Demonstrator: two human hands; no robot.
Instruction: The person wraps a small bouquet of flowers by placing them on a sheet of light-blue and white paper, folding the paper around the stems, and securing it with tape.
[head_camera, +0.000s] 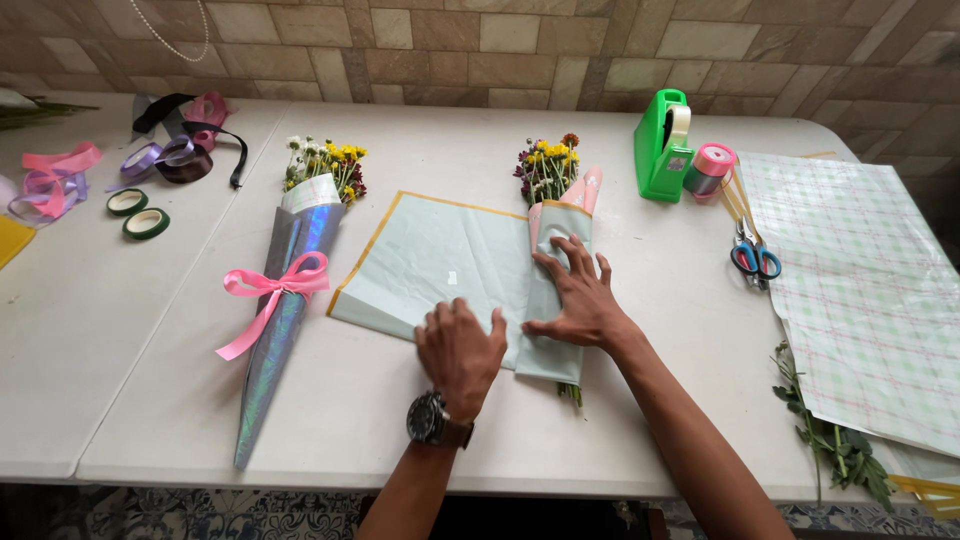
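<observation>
1. The right hand (578, 293) is lying flat with fingers spread, pressing the folded paper (440, 262) over the flowers (548, 168).
2. The left hand (460, 350) is curled, pinching the paper's bottom edge.
3. The paper is lying mid-surface (130, 330).
4. A finished bouquet (290, 290) is lying to the left, scissors (752, 255) to the right.

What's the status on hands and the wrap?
Left hand pinching paper edge. Right hand flat on half-wrapped bouquet. Finished bouquet left, scissors right, both apart.
</observation>
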